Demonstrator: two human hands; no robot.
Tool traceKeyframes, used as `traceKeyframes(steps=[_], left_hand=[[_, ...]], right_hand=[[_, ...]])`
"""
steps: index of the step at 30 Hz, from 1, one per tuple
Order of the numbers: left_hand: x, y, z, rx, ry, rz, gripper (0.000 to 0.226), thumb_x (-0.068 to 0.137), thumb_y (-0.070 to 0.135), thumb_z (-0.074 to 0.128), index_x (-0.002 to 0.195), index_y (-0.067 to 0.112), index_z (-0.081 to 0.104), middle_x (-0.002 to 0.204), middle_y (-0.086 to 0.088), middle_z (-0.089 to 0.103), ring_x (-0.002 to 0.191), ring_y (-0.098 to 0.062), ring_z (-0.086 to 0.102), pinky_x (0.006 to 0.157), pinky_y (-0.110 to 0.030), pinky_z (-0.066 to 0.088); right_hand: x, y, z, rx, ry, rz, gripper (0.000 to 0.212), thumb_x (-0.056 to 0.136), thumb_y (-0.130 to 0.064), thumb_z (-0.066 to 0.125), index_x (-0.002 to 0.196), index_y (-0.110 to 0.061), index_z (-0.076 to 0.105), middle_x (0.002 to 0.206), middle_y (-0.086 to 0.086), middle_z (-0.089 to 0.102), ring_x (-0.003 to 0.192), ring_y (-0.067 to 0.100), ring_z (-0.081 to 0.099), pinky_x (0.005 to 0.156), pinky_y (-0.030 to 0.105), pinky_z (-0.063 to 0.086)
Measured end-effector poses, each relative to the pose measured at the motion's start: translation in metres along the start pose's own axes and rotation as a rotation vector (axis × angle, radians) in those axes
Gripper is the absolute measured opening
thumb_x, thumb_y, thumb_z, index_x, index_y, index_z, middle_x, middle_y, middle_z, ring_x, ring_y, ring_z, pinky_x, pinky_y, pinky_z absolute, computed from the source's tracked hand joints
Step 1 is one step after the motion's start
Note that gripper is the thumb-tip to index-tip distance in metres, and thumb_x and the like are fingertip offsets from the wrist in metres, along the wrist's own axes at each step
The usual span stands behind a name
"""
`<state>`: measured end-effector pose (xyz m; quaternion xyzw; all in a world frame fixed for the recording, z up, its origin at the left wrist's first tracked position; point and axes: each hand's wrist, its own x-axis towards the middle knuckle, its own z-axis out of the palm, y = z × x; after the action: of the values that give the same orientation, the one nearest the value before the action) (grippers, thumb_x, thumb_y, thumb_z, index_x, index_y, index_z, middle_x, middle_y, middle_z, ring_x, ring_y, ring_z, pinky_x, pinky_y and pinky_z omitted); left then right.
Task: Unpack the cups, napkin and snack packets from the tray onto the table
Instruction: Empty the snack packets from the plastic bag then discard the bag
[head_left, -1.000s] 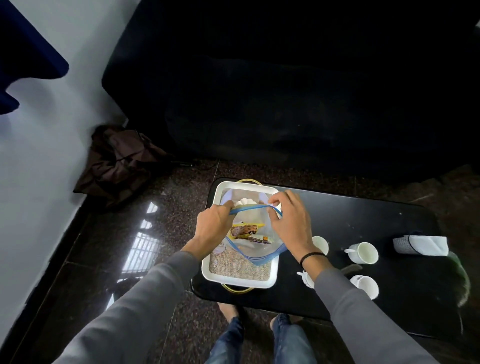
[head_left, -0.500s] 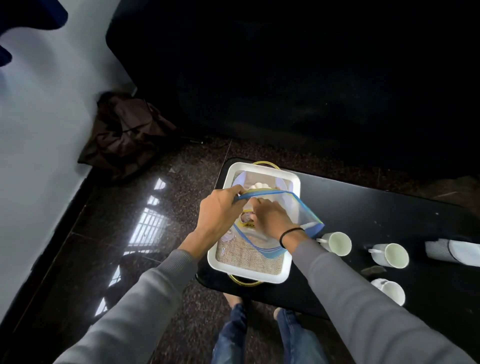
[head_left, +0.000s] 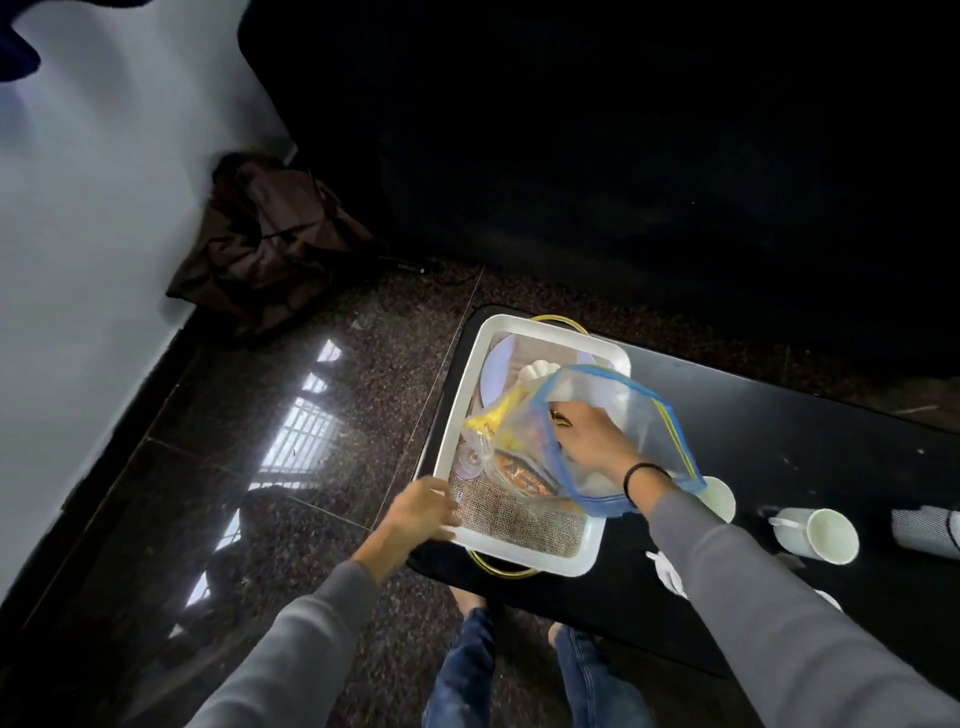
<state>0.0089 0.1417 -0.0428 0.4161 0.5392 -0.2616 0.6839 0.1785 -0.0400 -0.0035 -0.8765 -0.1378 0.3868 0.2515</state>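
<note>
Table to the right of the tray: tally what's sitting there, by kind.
White cups: 4, two mostly hidden behind the right sleeve
Rolled napkin: 1, cut off by the frame edge
Total: 5

The scene is dim overall; the far half sinks into near-black with almost no detail. Light comes from the left, where the pale wall (head_left: 78, 270) is the brightest area, and a window's grid glares off the polished floor (head_left: 306, 431). The white tray (head_left: 519, 540) and a cup (head_left: 826, 535) stand out against the black table (head_left: 779, 441). Both hands are softened by motion blur, the left hand (head_left: 421, 512) more. Wide-angle distortion bends lines near the edges.
</note>
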Motion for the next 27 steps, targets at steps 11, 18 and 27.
traceKeyframes(steps=[11, 18, 27], left_hand=[[0.016, -0.004, 0.011, 0.129, -0.238, 0.458, 0.043, 0.086, 0.04, 0.075, 0.12, 0.022, 0.057, 0.123, 0.006, 0.073, 0.116, -0.011, 0.067, 0.095, -0.036, 0.047], [0.007, 0.008, 0.015, -0.224, -0.334, 0.397, 0.083, 0.059, 0.054, 0.092, 0.126, 0.011, 0.068, 0.117, -0.011, 0.075, 0.101, -0.026, 0.074, 0.084, -0.036, 0.06], [0.018, 0.005, -0.015, -0.359, -0.219, 0.282, 0.056, 0.055, 0.053, 0.094, 0.095, 0.015, 0.084, 0.099, -0.013, 0.08, 0.079, -0.028, 0.078, 0.07, -0.036, 0.062]], right_hand=[[0.007, 0.037, 0.003, 0.721, -0.135, 0.242, 0.026, 0.104, -0.021, 0.054, 0.09, -0.022, 0.076, 0.094, 0.002, 0.073, 0.082, 0.017, 0.076, 0.06, 0.035, 0.062], [0.001, 0.002, 0.021, 0.815, -0.091, 0.181, 0.027, 0.105, -0.003, 0.046, 0.086, -0.015, 0.061, 0.075, 0.001, 0.065, 0.068, 0.01, 0.063, 0.05, 0.01, 0.049], [-0.007, -0.018, 0.002, 0.267, 0.184, 0.05, 0.037, 0.109, -0.017, 0.031, 0.075, -0.014, 0.046, 0.073, 0.0, 0.041, 0.075, 0.02, 0.042, 0.078, 0.035, 0.039]])
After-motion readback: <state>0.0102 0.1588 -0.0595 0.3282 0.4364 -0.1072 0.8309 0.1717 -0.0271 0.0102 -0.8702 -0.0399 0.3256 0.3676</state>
